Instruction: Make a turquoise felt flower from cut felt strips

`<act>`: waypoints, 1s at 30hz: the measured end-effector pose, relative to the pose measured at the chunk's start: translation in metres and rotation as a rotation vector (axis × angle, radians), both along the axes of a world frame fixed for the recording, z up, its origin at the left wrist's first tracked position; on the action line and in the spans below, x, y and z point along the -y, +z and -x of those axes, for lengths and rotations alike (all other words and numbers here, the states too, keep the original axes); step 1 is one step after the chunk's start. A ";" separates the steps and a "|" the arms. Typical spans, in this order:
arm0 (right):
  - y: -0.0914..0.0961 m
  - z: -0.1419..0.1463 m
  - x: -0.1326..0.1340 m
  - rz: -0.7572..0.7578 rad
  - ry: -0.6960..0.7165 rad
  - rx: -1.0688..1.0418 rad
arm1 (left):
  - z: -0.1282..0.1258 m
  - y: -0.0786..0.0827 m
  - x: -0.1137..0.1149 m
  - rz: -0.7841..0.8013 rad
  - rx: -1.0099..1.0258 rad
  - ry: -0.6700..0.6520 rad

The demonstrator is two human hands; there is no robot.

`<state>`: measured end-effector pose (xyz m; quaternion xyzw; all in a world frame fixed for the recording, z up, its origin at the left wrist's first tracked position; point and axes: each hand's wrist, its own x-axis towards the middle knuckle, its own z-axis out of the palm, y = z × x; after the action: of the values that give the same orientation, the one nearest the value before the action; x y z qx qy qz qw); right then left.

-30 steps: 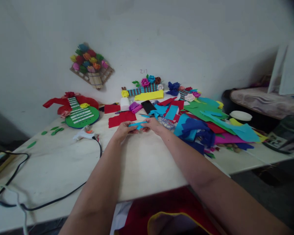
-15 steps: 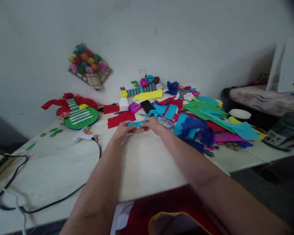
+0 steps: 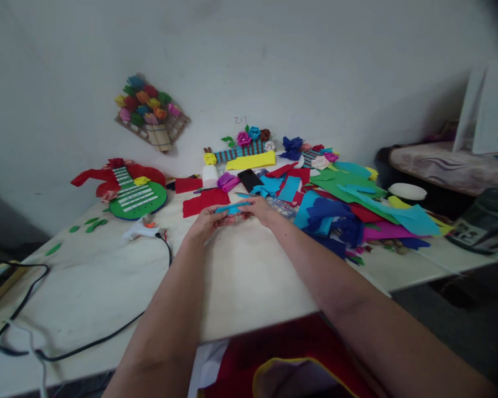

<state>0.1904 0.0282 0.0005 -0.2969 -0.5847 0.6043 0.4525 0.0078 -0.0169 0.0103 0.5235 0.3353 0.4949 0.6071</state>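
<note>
Between my two hands, low over the middle of the table, is a small light-blue piece of crepe paper. My left hand is closed on its left end, and my right hand pinches the right end. The fingers cover part of the paper's underside. Just beyond my left hand lies a red paper sheet. Past my right hand are light-blue scraps and a black phone.
At left, a glue gun trails a black cable beside green paper leaves and a green-and-red guitar-shaped craft. Coloured paper sheets pile up on the right, near a white lid and a glass jar.
Both hands stay almost in place. The light-blue paper between them looks slightly more bunched, with small finger shifts.
</note>
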 end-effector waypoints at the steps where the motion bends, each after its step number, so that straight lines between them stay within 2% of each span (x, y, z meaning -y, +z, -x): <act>1: 0.000 0.000 0.000 0.000 0.011 -0.008 | 0.001 0.000 0.000 0.013 0.003 0.001; 9: -0.001 -0.003 0.000 -0.036 0.101 -0.053 | 0.001 0.002 0.002 0.036 0.038 0.041; 23: 0.010 -0.006 0.008 -0.105 0.147 -0.093 | 0.004 0.001 -0.001 0.008 0.104 0.008; 30: 0.009 -0.002 0.009 -0.125 0.000 0.017 | 0.003 0.002 -0.001 0.000 -0.023 -0.022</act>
<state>0.1926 0.0196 0.0090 -0.2733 -0.6252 0.5642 0.4649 0.0049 -0.0162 0.0118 0.5327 0.3364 0.4823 0.6087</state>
